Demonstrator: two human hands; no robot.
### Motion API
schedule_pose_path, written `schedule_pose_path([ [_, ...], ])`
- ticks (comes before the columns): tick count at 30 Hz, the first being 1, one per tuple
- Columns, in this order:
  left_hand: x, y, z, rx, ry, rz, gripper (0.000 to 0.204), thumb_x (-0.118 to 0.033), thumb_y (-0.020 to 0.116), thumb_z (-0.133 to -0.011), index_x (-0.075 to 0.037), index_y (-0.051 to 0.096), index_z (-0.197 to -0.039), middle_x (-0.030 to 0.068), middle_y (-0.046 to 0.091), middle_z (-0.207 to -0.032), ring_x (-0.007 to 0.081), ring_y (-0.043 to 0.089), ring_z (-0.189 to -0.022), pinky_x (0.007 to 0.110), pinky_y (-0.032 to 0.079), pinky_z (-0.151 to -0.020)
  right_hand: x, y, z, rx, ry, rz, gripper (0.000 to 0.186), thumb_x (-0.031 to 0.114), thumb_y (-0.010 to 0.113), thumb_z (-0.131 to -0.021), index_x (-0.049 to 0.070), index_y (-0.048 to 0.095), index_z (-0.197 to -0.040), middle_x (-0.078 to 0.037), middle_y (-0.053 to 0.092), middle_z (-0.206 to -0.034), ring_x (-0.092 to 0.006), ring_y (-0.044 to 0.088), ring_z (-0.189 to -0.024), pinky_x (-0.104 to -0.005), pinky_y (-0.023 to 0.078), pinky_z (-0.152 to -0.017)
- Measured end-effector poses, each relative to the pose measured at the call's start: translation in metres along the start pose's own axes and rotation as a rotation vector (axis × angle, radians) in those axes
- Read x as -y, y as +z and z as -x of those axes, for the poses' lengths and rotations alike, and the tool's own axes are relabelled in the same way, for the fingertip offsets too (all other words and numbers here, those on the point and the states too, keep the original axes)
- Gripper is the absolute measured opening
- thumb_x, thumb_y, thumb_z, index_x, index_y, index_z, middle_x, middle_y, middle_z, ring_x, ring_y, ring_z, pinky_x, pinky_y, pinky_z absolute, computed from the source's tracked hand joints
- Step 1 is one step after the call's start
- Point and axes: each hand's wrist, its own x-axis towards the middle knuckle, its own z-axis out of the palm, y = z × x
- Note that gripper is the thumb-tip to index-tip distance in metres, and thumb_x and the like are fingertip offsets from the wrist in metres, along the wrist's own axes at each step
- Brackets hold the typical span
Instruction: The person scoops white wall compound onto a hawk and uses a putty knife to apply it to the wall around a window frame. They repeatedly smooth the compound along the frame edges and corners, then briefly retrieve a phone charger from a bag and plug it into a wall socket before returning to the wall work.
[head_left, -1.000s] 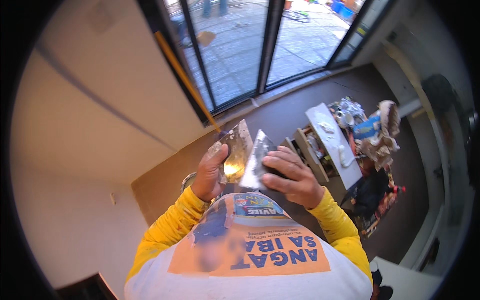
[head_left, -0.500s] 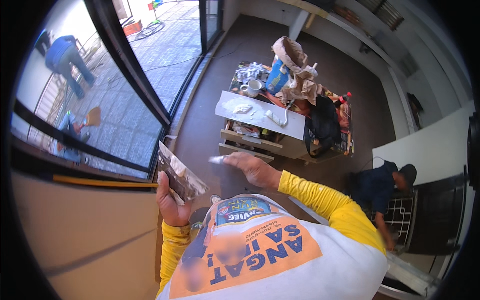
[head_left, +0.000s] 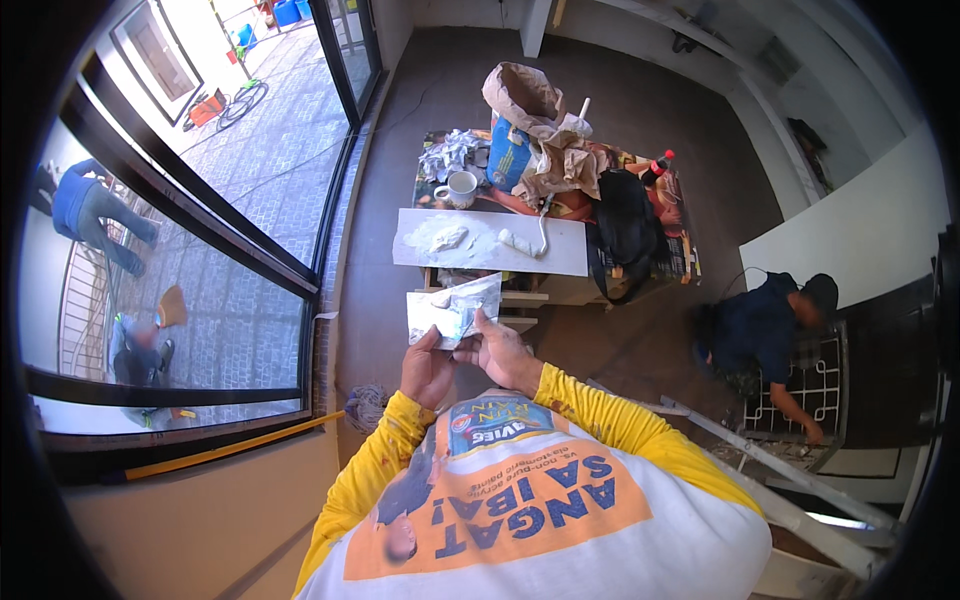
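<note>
Close in front of my body is a flat, thin plate [head_left: 455, 312] smeared with white putty. My left hand [head_left: 427, 372] grips its near left edge, thumb on top. My right hand [head_left: 503, 356] is closed at the near right edge, its thumb pressed on the plate. The small white-smeared piece seen in the right hand before cannot be made out now. Just beyond the plate, a white board [head_left: 560, 240] carries a mound of white powder or putty [head_left: 445, 238] and a paint roller [head_left: 522, 243].
Behind the board are a mug [head_left: 461, 187], an open paper sack [head_left: 520, 95], a black bag [head_left: 628, 230] and a red-capped bottle [head_left: 656, 168]. At right, a person in dark clothes [head_left: 755, 330] bends by metal rails [head_left: 740, 430]. Glass doors [head_left: 220, 330] stand left, people beyond.
My right hand has come left to the plate, beside my left hand. The plate has moved right and lies flatter. The view has shifted slightly.
</note>
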Motion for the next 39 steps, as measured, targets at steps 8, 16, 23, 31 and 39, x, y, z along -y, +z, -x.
schedule_pose_path([
  [8, 0.056, -0.033, -0.165, -0.437, 0.069, 0.254, 0.033, -0.011, 0.051, -0.107, -0.009, 0.048, -0.140, 0.0093, 0.059, -0.137, 0.0278, 0.056, -0.127, 0.055, 0.044, -0.112, 0.098, -0.128, -0.006, -0.155, 0.132, 0.350, 0.043, 0.026, 0.072, -0.097, 0.006, 0.056, -0.131, -0.004, 0.065, -0.108, -0.0136, 0.062, -0.090, -0.0310, 0.056, -0.079],
  [16, 0.129, -0.094, -0.329, -0.622, 0.116, 0.488, 0.036, -0.013, 0.053, -0.107, -0.006, 0.049, -0.142, 0.0120, 0.058, -0.139, 0.0282, 0.057, -0.127, 0.055, 0.053, -0.105, 0.171, -0.258, 0.073, -0.682, 0.011, 0.313, 0.040, 0.018, 0.070, -0.096, 0.005, 0.057, -0.132, -0.004, 0.066, -0.102, -0.0129, 0.063, -0.082, -0.0305, 0.056, -0.072],
  [23, 0.150, -0.114, -0.393, -0.633, 0.114, 0.540, 0.037, -0.017, 0.058, -0.105, -0.004, 0.052, -0.138, 0.0184, 0.057, -0.137, 0.0338, 0.052, -0.131, 0.060, 0.046, -0.111, 0.168, -0.275, 0.137, -0.910, -0.077, 0.158, 0.036, 0.016, 0.069, -0.096, 0.007, 0.057, -0.129, -0.003, 0.066, -0.101, -0.0148, 0.063, -0.087, -0.0326, 0.057, -0.077],
  [31, 0.129, -0.086, -0.390, -0.551, -0.349, 0.196, 0.025, -0.010, 0.047, -0.097, 0.001, 0.053, -0.119, 0.0221, 0.046, -0.147, 0.0399, 0.041, -0.141, 0.056, 0.040, -0.113, 0.123, -0.328, 0.124, -0.873, 0.173, 0.963, 0.040, 0.032, 0.063, -0.098, 0.000, 0.069, -0.121, -0.007, 0.072, -0.105, -0.0220, 0.065, -0.095, -0.0372, 0.054, -0.084],
  [39, 0.109, -0.052, -0.288, -0.366, -0.202, -0.722, 0.058, -0.013, 0.063, -0.095, 0.003, 0.045, -0.147, 0.0165, 0.058, -0.138, 0.0228, 0.063, -0.110, 0.032, 0.051, -0.085, 0.231, -0.385, 0.165, -0.382, 0.183, 0.091, 0.033, 0.037, 0.062, -0.097, 0.006, 0.075, -0.096, -0.004, 0.073, -0.092, -0.0198, 0.067, -0.069, -0.0344, 0.054, -0.055],
])
